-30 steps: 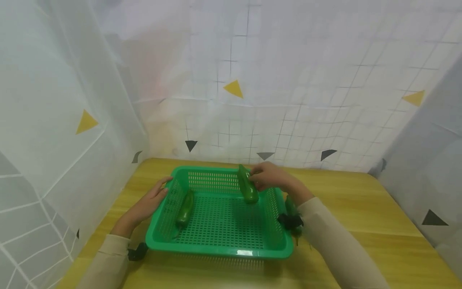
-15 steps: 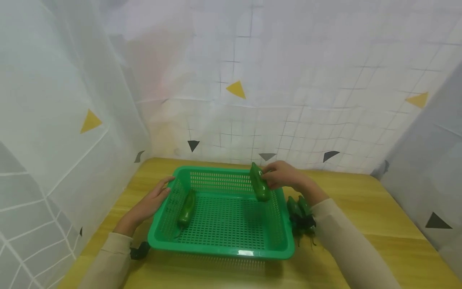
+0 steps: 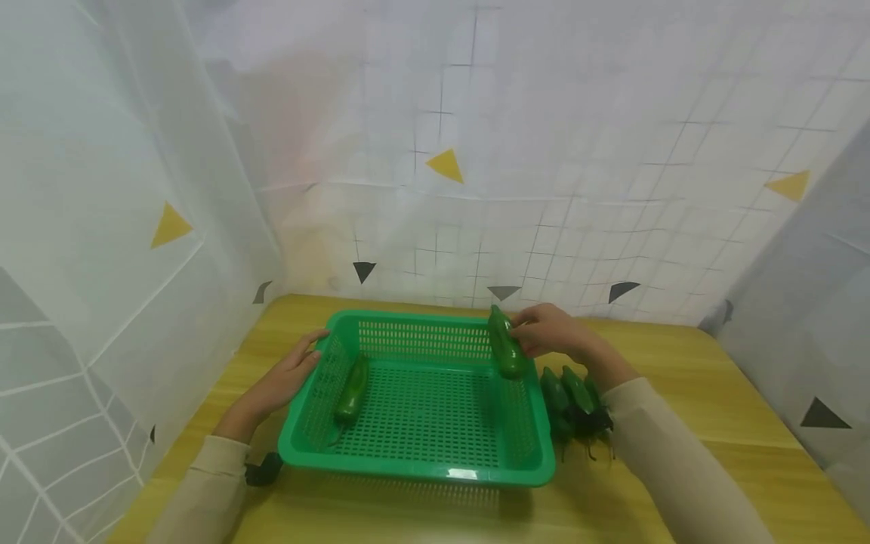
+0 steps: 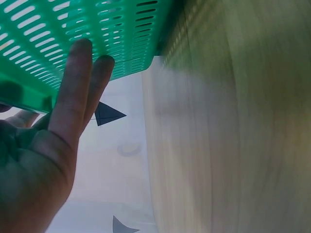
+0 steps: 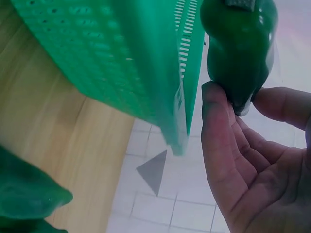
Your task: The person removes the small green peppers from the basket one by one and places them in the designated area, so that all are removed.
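My right hand (image 3: pixel 550 332) pinches a glossy green pepper (image 3: pixel 506 349) between thumb and fingertips, tilted above the basket's right rim. In the right wrist view, the fingertips hold the narrow end of the pepper (image 5: pixel 240 43). My left hand (image 3: pixel 288 381) rests against the left side of the green plastic basket (image 3: pixel 408 474). Two straight fingers (image 4: pixel 73 92) touch its slotted outer wall in the left wrist view; the thumb lies near the rim. Another green pepper (image 3: pixel 351 393) lies inside the basket along its left wall.
Several green peppers (image 3: pixel 576 389) lie side by side on the wooden table (image 3: pixel 680 423), just right of the basket and partly behind the right wrist's black camera (image 3: pixel 591 421). White patterned sheeting (image 3: pixel 544 151) stands behind and beside the table.
My right hand has carried the pepper rightward from above the basket's inside to its right rim. More of the peppers beside the basket show now. My left hand stays at the basket.
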Demonstrator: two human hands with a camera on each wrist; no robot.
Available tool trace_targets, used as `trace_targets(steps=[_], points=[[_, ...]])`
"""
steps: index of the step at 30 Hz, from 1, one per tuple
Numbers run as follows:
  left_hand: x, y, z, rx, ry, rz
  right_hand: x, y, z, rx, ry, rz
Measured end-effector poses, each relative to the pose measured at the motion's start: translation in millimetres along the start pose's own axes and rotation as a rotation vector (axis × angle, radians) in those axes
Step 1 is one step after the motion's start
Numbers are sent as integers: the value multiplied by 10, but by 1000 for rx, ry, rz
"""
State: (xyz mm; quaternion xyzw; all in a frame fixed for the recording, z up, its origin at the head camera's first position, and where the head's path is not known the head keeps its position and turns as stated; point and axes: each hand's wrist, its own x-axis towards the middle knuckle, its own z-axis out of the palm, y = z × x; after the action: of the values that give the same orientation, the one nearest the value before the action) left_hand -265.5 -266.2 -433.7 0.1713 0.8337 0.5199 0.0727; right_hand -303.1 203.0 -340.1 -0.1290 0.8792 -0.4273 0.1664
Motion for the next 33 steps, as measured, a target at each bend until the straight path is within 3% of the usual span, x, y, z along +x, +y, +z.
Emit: trace_targets(steps=[15, 33], points=[[4, -51, -10, 18, 20, 36, -167, 202, -114, 20, 34, -14], [-31, 12, -1, 5, 7, 40, -440, 523, -270, 6, 100, -21]])
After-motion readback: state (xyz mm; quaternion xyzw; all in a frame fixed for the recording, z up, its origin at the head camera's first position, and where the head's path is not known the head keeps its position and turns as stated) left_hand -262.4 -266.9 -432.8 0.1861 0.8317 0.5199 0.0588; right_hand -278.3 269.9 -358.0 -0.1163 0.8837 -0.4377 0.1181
